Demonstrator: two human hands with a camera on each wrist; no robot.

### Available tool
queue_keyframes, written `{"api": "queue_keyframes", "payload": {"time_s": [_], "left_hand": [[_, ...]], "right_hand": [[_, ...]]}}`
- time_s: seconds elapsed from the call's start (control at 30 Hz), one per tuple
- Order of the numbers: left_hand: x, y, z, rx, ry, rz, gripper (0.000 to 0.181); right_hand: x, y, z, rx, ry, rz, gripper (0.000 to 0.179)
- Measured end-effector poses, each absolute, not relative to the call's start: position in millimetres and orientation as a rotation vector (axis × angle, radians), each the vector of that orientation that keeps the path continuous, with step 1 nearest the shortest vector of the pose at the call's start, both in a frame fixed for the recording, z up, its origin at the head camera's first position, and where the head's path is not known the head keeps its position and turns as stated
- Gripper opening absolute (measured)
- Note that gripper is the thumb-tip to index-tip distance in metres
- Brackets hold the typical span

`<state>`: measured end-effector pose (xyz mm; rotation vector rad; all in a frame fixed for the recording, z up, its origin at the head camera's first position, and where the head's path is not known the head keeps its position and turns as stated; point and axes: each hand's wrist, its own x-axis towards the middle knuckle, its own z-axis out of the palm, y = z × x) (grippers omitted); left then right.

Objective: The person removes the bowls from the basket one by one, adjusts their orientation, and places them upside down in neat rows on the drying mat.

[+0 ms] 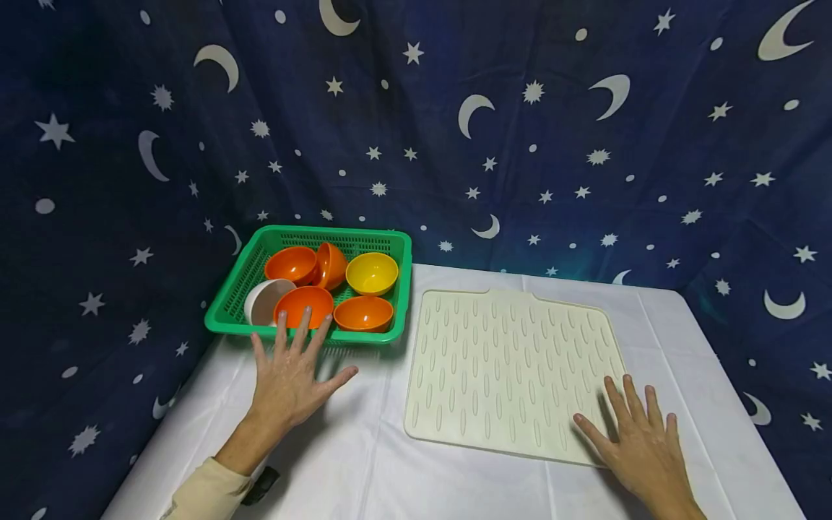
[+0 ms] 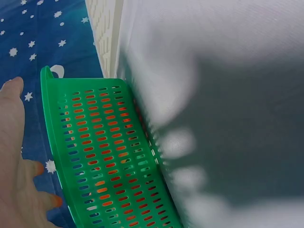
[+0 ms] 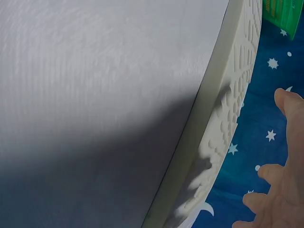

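Observation:
My left hand (image 1: 289, 383), fingers spread, hovers at the near side of a green plastic basket (image 1: 224, 303). Its fingertips overlap the basket's front rim in the head view, and nothing is held. Inside the basket lie several orange bowls (image 1: 364, 315), a yellow bowl (image 1: 373, 274) and a white bowl (image 1: 263, 303) tipped on its side. My right hand (image 1: 646, 451) is spread above the near right corner of a cream ribbed mat (image 1: 507, 368), holding nothing. In the left wrist view the basket's slotted wall (image 2: 104, 156) shows orange through its holes.
A white cloth (image 1: 390, 477) covers the table. Dark blue curtains (image 1: 416, 115) with moons and stars stand behind and at both sides. The basket sits at the back left, the mat to its right. A small black object (image 1: 261, 485) shows by the left sleeve.

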<state>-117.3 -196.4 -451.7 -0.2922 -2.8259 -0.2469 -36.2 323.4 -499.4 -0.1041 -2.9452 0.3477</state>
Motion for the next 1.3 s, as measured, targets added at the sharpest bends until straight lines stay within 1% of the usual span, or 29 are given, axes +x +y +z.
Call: {"api": "queue_keyframes", "payload": {"time_s": [0.27,0.5,0.63,0.83,1.1,1.3], "left_hand": [[-119.8,-195.2,-451.3,-0.315,-2.807,-0.305,0.097],[-134.2,-189.7,-438.4,-0.343,-2.856,-0.495,0.094],[-147.2,-186.7,-427.0,-0.334,-2.921,-0.587,0.096],[-174.9,-182.7,-414.2,-0.366,-3.028,-0.678,0.096],[-215.7,-175.1,-407.9,-0.449,-3.188,-0.915,0.099],[-232.4,-170.9,-403.9,-0.403,-3.385,-0.846,0.106]], "right_hand": [[-39.8,309.4,-498.7,-0.033,-2.96,0.394,0.095],[-38.5,301.3,-497.7,0.04,-2.908,0.466,0.092],[-38.5,296.5,-495.7,0.042,-2.901,0.483,0.091],[-43.7,298.3,-493.4,0.045,-2.879,0.51,0.083],[-56.1,323.9,-499.4,0.071,-2.877,0.474,0.075],[-66.5,343.6,-505.7,0.068,-2.912,0.437,0.07]]}}
